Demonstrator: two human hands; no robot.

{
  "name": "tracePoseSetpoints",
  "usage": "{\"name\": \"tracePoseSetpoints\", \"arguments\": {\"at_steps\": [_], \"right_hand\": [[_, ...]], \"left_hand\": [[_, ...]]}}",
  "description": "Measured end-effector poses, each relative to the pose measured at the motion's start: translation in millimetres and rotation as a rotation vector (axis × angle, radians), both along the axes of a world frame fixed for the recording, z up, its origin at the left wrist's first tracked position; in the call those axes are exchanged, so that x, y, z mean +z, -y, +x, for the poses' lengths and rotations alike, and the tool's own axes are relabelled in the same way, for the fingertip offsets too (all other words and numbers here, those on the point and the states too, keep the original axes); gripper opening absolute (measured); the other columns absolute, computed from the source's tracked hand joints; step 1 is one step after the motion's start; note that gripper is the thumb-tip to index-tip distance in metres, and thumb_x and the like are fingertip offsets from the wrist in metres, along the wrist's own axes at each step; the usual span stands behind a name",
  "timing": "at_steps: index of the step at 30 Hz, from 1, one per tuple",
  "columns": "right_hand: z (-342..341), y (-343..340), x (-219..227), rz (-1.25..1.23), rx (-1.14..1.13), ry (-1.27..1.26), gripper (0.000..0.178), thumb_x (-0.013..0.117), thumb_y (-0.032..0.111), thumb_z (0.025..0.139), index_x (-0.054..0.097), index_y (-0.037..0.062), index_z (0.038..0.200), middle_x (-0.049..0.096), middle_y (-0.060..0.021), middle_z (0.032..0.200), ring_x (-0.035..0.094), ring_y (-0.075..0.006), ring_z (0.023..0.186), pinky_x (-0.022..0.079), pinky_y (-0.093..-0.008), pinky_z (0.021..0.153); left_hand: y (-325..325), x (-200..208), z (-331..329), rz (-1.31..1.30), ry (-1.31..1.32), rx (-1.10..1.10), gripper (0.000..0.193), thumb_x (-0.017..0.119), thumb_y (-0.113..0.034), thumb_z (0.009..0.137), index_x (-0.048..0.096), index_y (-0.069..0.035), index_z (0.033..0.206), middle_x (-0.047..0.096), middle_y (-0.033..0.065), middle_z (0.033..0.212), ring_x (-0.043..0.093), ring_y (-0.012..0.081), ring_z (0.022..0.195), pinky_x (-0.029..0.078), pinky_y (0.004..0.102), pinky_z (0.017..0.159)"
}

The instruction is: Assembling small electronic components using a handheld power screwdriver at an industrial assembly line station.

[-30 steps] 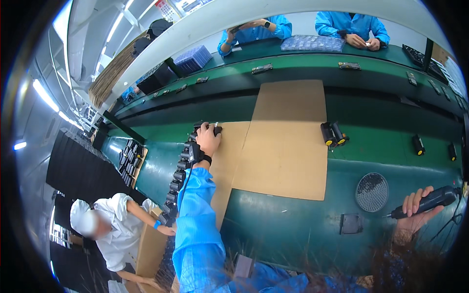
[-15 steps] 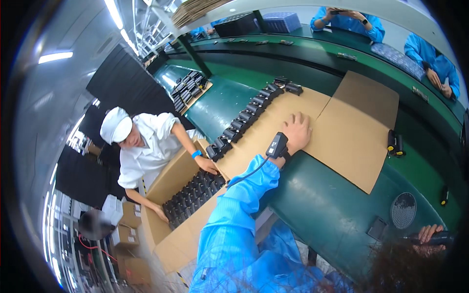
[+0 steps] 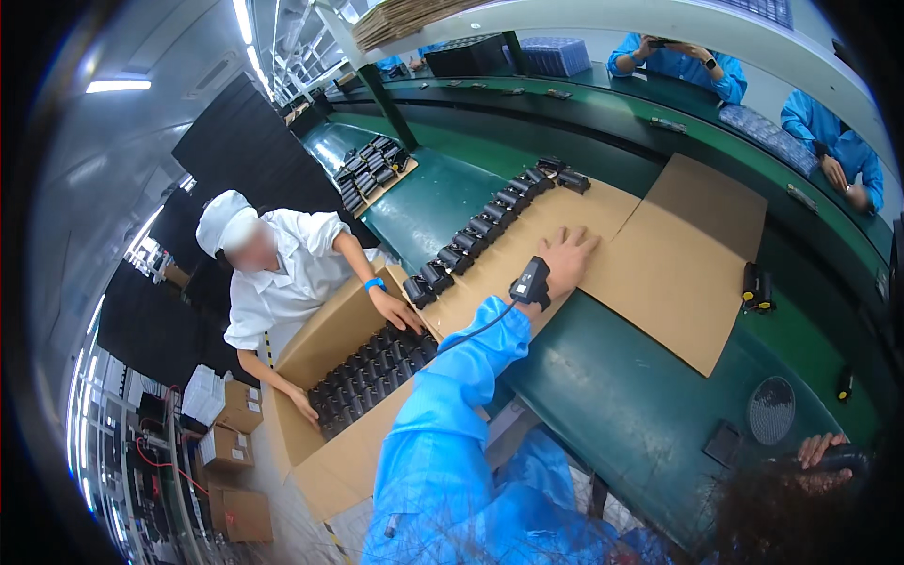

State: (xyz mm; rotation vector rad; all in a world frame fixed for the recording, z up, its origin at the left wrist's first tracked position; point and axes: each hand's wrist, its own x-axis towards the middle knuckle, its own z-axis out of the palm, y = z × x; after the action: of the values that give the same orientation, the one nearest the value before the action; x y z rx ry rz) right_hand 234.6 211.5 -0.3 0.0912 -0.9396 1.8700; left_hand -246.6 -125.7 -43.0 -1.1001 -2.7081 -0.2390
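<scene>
So the cardboard sheet (image 3: 683,273) is lying flat on the green bench (image 3: 612,386), and the left hand (image 3: 565,261) rests palm-down near its close edge, fingers apart, clamped on nothing. Black units (image 3: 485,228) line its left edge. The right hand (image 3: 821,450) is off beyond its near right corner, seemingly curled round a dark tool (image 3: 845,460), though hair and the dark rim hide a lot, so grain of salt. The sheet's probably light and stiffish, floppy at that crease; I'd hold it by opposite edges. Units look like hard, slick plastic, best gripped round the body. Left of the sheet, a co-worker's hands (image 3: 398,310) are at an open carton (image 3: 344,466).
</scene>
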Motion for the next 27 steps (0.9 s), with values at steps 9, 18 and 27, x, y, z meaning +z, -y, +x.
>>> {"name": "tracePoseSetpoints", "arguments": {"at_steps": [9, 18, 27], "right_hand": [[-7, -2, 16, 0.128, 0.204, -0.057, 0.056, 0.057, 0.056, 0.097, 0.048, 0.0017, 0.108, 0.04, -0.0018, 0.07, 0.04, -0.0087, 0.055, 0.036, -0.0218, 0.052], [6, -14, 13, 0.15, 0.105, -0.015, 0.055, 0.054, 0.058, 0.098, 0.048, 0.0036, 0.107, 0.041, -0.0013, 0.069, 0.039, -0.0074, 0.052, 0.034, -0.0202, 0.049], [-8, 0, 22, 0.001, -0.077, 0.019, 0.056, 0.048, 0.062, 0.099, 0.046, 0.0061, 0.103, 0.04, -0.0008, 0.065, 0.04, -0.0075, 0.049, 0.034, -0.0206, 0.045]], "left_hand": [[18, 4, -7, -0.132, 0.138, -0.056, 0.058, 0.046, -0.049, 0.101, 0.037, -0.026, 0.153, 0.027, 0.0085, 0.161, 0.025, 0.0422, 0.147, 0.029, 0.0728, 0.107], [32, 12, -2, -0.184, 0.173, -0.117, 0.057, 0.047, -0.044, 0.101, 0.036, -0.025, 0.153, 0.029, 0.0096, 0.16, 0.027, 0.0419, 0.146, 0.032, 0.0714, 0.106], [28, 30, 20, -0.219, 0.17, -0.089, 0.073, 0.06, -0.025, 0.084, 0.036, -0.014, 0.152, 0.029, 0.0149, 0.159, 0.027, 0.0395, 0.146, 0.032, 0.0645, 0.111]]}}
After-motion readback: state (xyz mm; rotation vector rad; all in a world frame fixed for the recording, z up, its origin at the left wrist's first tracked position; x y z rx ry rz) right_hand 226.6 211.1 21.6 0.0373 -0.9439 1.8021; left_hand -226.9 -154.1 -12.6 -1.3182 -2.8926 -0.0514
